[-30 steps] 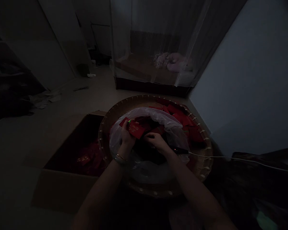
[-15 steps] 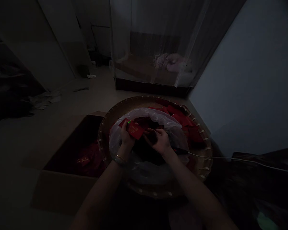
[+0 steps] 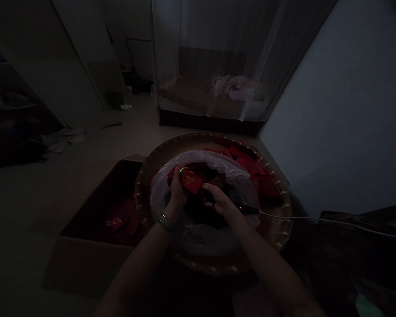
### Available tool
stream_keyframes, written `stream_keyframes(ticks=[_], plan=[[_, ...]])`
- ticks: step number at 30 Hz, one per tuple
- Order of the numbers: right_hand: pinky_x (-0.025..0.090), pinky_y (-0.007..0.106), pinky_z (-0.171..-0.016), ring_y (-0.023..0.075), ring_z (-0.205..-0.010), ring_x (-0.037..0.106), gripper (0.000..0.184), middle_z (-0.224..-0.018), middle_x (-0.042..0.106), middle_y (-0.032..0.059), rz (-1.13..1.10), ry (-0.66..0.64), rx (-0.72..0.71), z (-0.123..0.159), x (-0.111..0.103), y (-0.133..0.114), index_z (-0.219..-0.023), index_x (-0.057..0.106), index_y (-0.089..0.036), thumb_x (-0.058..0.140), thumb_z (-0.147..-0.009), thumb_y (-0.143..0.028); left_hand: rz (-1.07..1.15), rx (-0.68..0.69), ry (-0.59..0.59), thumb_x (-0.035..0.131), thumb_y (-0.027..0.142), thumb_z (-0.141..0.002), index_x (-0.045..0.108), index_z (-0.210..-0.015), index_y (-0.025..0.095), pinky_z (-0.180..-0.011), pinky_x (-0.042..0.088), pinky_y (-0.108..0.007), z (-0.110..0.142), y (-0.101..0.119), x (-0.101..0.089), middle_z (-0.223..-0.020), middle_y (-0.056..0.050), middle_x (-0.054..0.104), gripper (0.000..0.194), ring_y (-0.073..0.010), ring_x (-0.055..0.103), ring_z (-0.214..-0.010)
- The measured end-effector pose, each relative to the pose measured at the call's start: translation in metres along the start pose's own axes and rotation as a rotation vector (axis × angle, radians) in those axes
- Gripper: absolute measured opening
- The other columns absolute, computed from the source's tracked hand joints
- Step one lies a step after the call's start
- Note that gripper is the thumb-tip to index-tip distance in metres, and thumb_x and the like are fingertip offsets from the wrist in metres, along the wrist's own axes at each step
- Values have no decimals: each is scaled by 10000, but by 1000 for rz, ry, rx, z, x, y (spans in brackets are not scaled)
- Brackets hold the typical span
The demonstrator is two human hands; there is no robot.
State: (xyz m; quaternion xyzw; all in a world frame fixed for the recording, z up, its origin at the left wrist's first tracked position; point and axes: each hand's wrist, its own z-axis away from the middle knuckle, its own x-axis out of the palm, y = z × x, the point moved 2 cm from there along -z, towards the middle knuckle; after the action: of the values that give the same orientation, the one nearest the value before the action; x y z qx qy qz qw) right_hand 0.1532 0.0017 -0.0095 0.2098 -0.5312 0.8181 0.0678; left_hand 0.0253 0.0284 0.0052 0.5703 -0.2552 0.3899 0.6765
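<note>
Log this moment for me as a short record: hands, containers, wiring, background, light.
left hand: left hand grips a red packet with gold print
right hand: right hand at the packet's near corner; contact unclear
containers: plastic bag inside a round woven tray; cardboard box at left, red items inside
wiring: pale cord to a dark device with a red light
background: netted bed
light: very dim

Open air over the tray's (image 3: 174, 141) bare far-left stretch, room for a hand to slip through there! Over on the right, the pale cable (image 3: 293, 216) cuts across the rim, a low snag. The plastic bag's (image 3: 158, 190) bunched collar rings the middle, and here the left hand (image 3: 178, 190) and its red envelope (image 3: 192, 181) block its left side. Inside, perhaps some depth; it's too dark to be sure.
</note>
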Motion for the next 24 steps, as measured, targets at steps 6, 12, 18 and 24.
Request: stream_keyframes(ticks=[6, 12, 18, 24], plan=[[202, 144, -310, 55, -398, 389, 249, -500, 487, -62, 44, -5, -82, 1, 2, -2, -672, 532, -173, 673, -596, -364, 4, 3, -6, 553, 408, -825, 627, -864, 133, -672, 479, -233, -2, -10, -2, -718, -11, 651, 287, -110, 600, -618], [189, 152, -311, 65, -421, 409, 271, -506, 509, -39, 17, 20, -79, 1, 0, -4, -645, 535, -166, 662, -626, -406, 41, -30, 16, 575, 420, -817, 624, -825, 139, -656, 483, -246, -3, -12, -4, -716, -18, 644, 285, -122, 599, -613], [195, 148, -312, 59, -404, 391, 247, -490, 492, -51, 24, 52, -109, 1, 1, -4, -648, 529, -174, 663, -605, -376, 53, -60, 18, 549, 428, -830, 612, -829, 144, -697, 480, -262, -5, -17, -6, -740, -27, 644, 290, -132, 607, -650], [218, 174, -311, 63, -371, 373, 252, -489, 511, -59, 202, 239, -188, -4, -6, -7, -727, 609, -160, 628, -555, -344, -273, 112, 29, 644, 392, -758, 618, -892, 137, -764, 444, -282, 2, -21, -6, -828, -59, 640, 289, -178, 600, -782]])
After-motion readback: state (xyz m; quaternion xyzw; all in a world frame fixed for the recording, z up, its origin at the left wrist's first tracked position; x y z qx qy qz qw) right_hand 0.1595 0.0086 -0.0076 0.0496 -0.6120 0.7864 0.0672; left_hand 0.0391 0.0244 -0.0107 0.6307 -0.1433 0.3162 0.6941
